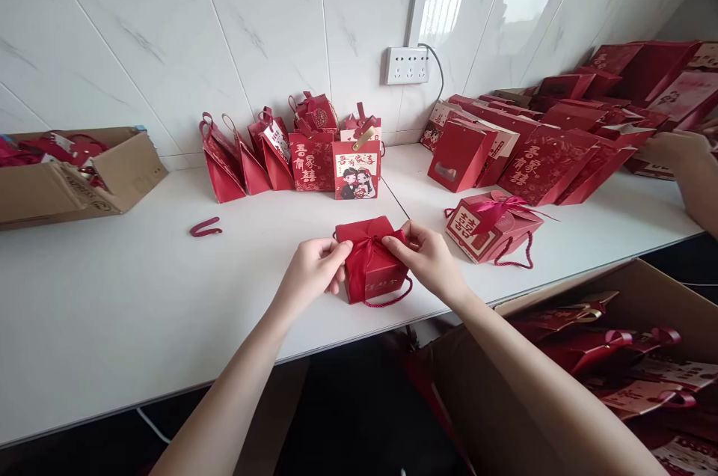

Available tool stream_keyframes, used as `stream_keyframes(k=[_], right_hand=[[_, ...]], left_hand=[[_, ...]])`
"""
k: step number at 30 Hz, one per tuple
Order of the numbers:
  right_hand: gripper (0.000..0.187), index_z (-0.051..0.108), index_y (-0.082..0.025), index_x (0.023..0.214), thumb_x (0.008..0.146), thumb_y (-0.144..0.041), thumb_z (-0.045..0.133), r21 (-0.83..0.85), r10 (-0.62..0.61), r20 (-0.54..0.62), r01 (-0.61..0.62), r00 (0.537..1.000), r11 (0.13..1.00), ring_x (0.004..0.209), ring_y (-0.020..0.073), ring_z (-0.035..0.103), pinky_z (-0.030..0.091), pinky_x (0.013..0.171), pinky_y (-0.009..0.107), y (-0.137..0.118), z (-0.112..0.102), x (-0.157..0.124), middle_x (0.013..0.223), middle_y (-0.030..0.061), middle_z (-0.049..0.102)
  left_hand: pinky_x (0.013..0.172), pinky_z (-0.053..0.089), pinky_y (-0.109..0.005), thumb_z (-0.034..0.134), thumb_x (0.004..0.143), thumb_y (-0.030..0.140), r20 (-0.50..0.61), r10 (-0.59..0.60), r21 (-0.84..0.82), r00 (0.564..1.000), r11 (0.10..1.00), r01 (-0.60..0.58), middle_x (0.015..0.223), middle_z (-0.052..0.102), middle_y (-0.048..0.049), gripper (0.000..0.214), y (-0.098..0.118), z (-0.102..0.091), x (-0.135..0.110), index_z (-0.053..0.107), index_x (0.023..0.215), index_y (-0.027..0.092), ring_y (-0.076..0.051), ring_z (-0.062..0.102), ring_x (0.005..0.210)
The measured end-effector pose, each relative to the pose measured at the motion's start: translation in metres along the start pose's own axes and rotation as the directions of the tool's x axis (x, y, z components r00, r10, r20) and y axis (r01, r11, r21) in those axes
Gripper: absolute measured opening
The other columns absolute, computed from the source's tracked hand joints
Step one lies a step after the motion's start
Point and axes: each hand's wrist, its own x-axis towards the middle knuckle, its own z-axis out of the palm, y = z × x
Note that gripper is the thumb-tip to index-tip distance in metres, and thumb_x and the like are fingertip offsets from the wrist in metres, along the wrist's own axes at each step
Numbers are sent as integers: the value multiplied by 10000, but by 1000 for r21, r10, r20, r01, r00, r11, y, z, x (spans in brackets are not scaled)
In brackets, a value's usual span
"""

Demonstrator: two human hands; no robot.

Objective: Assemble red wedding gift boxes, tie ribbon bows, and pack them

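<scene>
A small red gift box (377, 274) with a red ribbon tied over its top and a cord handle rests on the white table (140, 296) in front of me. My left hand (312, 272) pinches the ribbon at the box's left side. Fingers closed, my right hand (427, 255) grips the ribbon's right end over the box. Another red box with a pink bow (489, 225) lies just to the right.
Finished red gift bags (314, 154) stand along the tiled wall. Flat red bags (538, 147) pile up at the right, where another person's hand (681, 154) reaches. Cardboard boxes sit at far left (67, 184) and lower right (561, 356). A loose red strip (205, 227) lies left.
</scene>
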Motion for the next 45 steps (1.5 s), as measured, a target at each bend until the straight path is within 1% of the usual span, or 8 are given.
stream_keyframes(k=[9,18,24,26,28,31,35,45], right_hand=[[469,467,-173,651,576,-511,783,512,167,245,-274,955,814,560,84,486,375,540,220,11,-4,9,638,-30,555],[439,458,-176,609,604,-492,764,546,196,315,-346,929,763,496,75,442,337,501,226,16,-4,11,565,-44,501],[527,489,-197,850,629,-617,718,93,-101,-94,110,990,990,655,136,498,422,600,279,5,-16,2,772,2,541],[561,514,-195,986,664,-612,707,-171,-437,-120,415,891,893,795,183,532,458,705,329,-8,-13,-11,919,58,564],[589,534,-175,1094,716,-606,668,-342,-667,138,667,732,661,927,236,543,454,801,392,-19,-5,-24,1026,113,578],[406,553,-123,1139,863,-418,589,-478,-701,416,795,579,373,974,265,549,423,846,438,-24,15,-36,1033,143,616],[187,613,-148,1004,917,-109,452,-562,-765,339,770,548,302,846,198,559,426,788,359,-11,30,-36,938,92,664],[99,546,-165,882,855,-73,525,-373,-866,197,852,459,367,747,159,565,484,708,320,-1,26,-37,798,58,646]], left_hand=[[391,366,-187,514,826,369,55,235,-8,970,972,-235,449,476,69,344,-19,-7,4,363,561,209,-71,465,361],[380,377,-205,516,786,392,75,242,-58,967,970,-238,411,465,58,359,-19,-3,8,333,530,221,-94,482,366],[435,463,-239,473,814,459,114,178,-72,977,983,-171,542,510,30,344,-12,-18,8,456,584,204,-129,538,490],[530,497,-250,456,825,461,12,247,-24,969,969,-247,624,535,11,342,-4,-25,13,496,616,194,-143,564,602],[661,501,-258,475,831,417,-57,345,108,937,935,-338,703,571,4,284,8,-27,18,538,671,190,-150,578,705],[772,470,-276,496,832,326,101,423,336,901,838,-431,806,638,-2,187,24,-21,22,603,740,203,-171,591,819],[842,443,-320,507,840,301,248,444,492,861,707,-507,862,660,-18,191,32,-10,22,654,745,223,-213,567,945],[825,452,-349,605,743,213,166,420,577,892,693,-433,813,637,-10,116,28,8,17,587,628,216,-221,548,927]])
